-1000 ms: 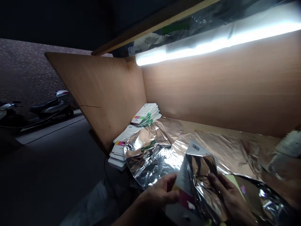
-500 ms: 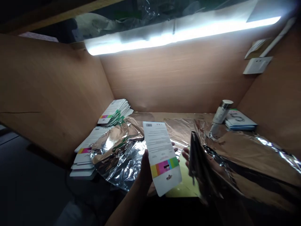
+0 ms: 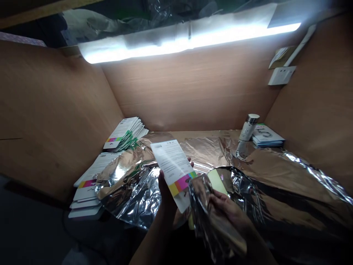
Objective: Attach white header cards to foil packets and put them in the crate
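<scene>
My left hand (image 3: 167, 191) is closed around a white printed card packet (image 3: 171, 165) with a rainbow stripe and a hang hole near its lower end. The packet tilts, its top leaning left. In my right hand (image 3: 227, 206) is a crumpled piece of shiny silver foil film (image 3: 204, 202), pinched between thumb and fingers. Its upper end overlaps the packet's lower right corner; whether they touch I cannot tell. Behind the foil film a yellow sheet (image 3: 217, 180) partly shows.
Reflective foil sheeting (image 3: 204, 151) covers the worktop. Stacks of similar card packets (image 3: 121, 136) stand at the left wall. A silver-capped flask (image 3: 248, 129) stands at the back right beside a pile of packets (image 3: 267, 136) marked 5. A lit tube lamp (image 3: 190, 44) hangs above.
My right hand has swung the foil film leftward, from beside the packet to over its lower corner. The packet has tilted further left. The whole view has shifted a little.
</scene>
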The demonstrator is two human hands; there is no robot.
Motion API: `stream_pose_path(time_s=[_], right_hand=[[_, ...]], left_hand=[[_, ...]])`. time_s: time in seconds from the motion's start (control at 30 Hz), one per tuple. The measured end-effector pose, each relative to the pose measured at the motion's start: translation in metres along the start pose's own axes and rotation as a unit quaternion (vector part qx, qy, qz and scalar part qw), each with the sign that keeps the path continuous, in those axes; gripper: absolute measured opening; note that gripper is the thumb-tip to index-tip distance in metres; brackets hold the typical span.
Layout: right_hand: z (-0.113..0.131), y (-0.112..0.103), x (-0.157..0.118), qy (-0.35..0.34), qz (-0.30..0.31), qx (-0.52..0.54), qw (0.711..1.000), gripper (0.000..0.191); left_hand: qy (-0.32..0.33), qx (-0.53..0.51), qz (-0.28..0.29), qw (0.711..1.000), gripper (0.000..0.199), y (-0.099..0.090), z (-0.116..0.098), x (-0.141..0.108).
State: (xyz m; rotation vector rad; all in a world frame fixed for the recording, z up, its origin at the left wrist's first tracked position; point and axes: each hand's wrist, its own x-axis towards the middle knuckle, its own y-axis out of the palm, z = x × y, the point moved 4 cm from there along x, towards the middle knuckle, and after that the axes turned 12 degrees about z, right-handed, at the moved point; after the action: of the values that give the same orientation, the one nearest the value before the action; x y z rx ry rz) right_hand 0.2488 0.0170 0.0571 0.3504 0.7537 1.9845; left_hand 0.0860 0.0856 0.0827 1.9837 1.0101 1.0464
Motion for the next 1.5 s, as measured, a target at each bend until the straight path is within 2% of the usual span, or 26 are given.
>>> stream_pose_path(time_s=[0.1, 0.2, 0.33, 0.47, 0.53, 0.6, 0.73, 0.87, 1.0, 1.07, 1.13, 1.17, 1.2, 1.23, 1.3, 1.37, 1.4, 1.43, 1.5], right_hand=[[-0.007, -0.010, 0.003, 0.053, -0.009, -0.068, 0.996, 0.044], [-0.009, -0.020, 0.006, 0.031, -0.057, -0.119, 0.991, 0.049], [-0.006, -0.021, 0.011, 0.001, -0.108, -0.141, 0.984, 0.049], [-0.003, -0.015, 0.013, -0.013, -0.103, -0.151, 0.983, 0.046], [-0.002, -0.013, 0.014, -0.014, -0.107, -0.164, 0.980, 0.047], [0.000, -0.012, 0.018, -0.022, -0.128, -0.164, 0.978, 0.051], [0.005, -0.012, 0.027, -0.066, -0.172, -0.158, 0.970, 0.059], [0.006, -0.020, 0.030, -0.074, -0.182, -0.182, 0.963, 0.064], [0.000, -0.025, 0.031, -0.056, -0.199, -0.210, 0.956, 0.065], [0.002, -0.021, 0.031, -0.073, -0.209, -0.215, 0.951, 0.064], [0.009, -0.011, 0.027, -0.100, -0.201, -0.270, 0.936, 0.053], [0.015, -0.004, 0.022, -0.114, -0.193, -0.330, 0.917, 0.045], [0.021, 0.004, 0.017, -0.127, -0.179, -0.409, 0.886, 0.038], [0.025, 0.013, 0.010, -0.141, -0.157, -0.497, 0.841, 0.037], [0.027, 0.029, -0.003, -0.166, -0.089, -0.658, 0.729, 0.052], [0.020, 0.040, -0.011, -0.190, -0.008, -0.756, 0.626, 0.062], [0.015, 0.043, -0.013, -0.203, 0.018, -0.782, 0.589, 0.062], [0.011, 0.044, -0.013, -0.218, 0.029, -0.799, 0.560, 0.061], [0.005, 0.045, -0.010, -0.244, 0.019, -0.815, 0.525, 0.057]], left_hand=[[0.029, 0.005, -0.026, 0.999, 0.089, 0.002, -0.011, 0.004], [0.024, 0.026, -0.025, 0.999, 0.092, 0.001, -0.009, 0.003], [0.041, 0.041, -0.014, 0.998, 0.088, -0.001, 0.001, 0.000], [0.068, 0.032, -0.040, 0.996, 0.084, -0.001, 0.002, -0.002], [0.061, 0.024, -0.040, 0.997, 0.085, 0.000, 0.005, -0.005], [0.027, 0.009, -0.029, 0.999, 0.086, 0.001, 0.013, -0.008], [-0.021, -0.031, -0.015, 0.999, 0.088, 0.000, 0.028, -0.014], [-0.008, -0.025, -0.028, 0.999, 0.092, -0.006, 0.025, -0.012], [0.010, -0.023, -0.004, 1.000, 0.091, -0.007, 0.028, -0.014], [0.018, -0.023, -0.001, 1.000, 0.089, -0.007, 0.034, -0.015], [0.016, -0.031, -0.019, 0.999, 0.089, -0.007, 0.039, -0.016], [0.014, -0.037, -0.036, 0.999, 0.089, -0.008, 0.039, -0.016], [0.013, -0.044, -0.056, 0.997, 0.089, -0.008, 0.037, -0.017], [0.009, -0.050, -0.077, 0.996, 0.090, -0.008, 0.035, -0.017], [0.001, -0.059, -0.114, 0.992, 0.091, -0.007, 0.031, -0.018], [-0.004, -0.063, -0.132, 0.989, 0.091, -0.006, 0.029, -0.018], [-0.006, -0.064, -0.133, 0.989, 0.091, -0.006, 0.030, -0.018], [-0.011, -0.065, -0.131, 0.989, 0.091, -0.007, 0.033, -0.017], [-0.029, -0.072, -0.119, 0.990, 0.092, -0.009, 0.040, -0.015]])
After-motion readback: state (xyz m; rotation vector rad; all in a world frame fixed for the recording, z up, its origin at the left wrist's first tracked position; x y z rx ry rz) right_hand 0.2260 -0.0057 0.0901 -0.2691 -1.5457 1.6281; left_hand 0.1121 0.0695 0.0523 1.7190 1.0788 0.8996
